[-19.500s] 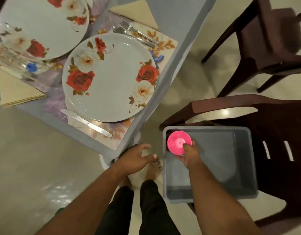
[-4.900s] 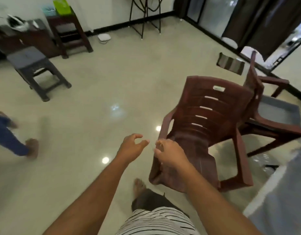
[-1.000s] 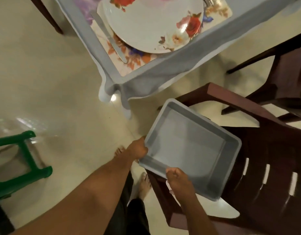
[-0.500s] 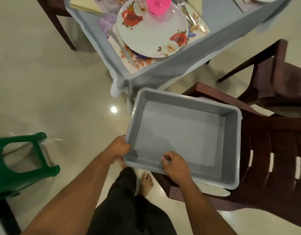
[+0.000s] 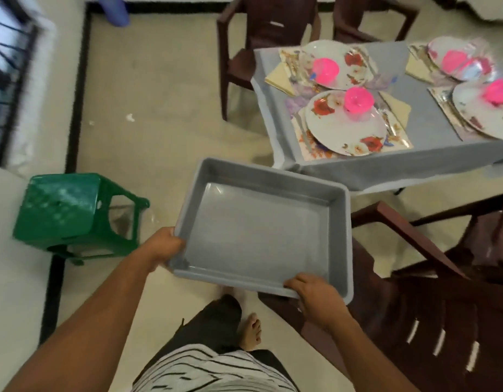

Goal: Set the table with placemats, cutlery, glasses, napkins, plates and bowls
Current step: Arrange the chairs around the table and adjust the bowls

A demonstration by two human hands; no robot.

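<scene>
Below the table [image 5: 431,162], left hand [image 5: 163,248] and right hand [image 5: 315,296] grip grey tub [image 5: 261,230]; fingertips hidden.

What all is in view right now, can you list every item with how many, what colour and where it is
Tub: one, grey, empty, held in front of the person.
Table: one, grey cloth, upper right.
Plates: four, white with red flowers, on the table.
Bowls: four, pink, one on each plate.
Placemats: floral, under the plates; count unclear.
Napkins: pale yellow, folded, beside the plates; count unclear.
Cutlery: silver, beside the plates; too blurred to count.
Chairs: dark brown, one at right, at least two beyond the table.
Stool: one, green, on the floor at left.
Left hand: grips the tub's near left corner.
Right hand: grips the tub's near right edge.
</scene>
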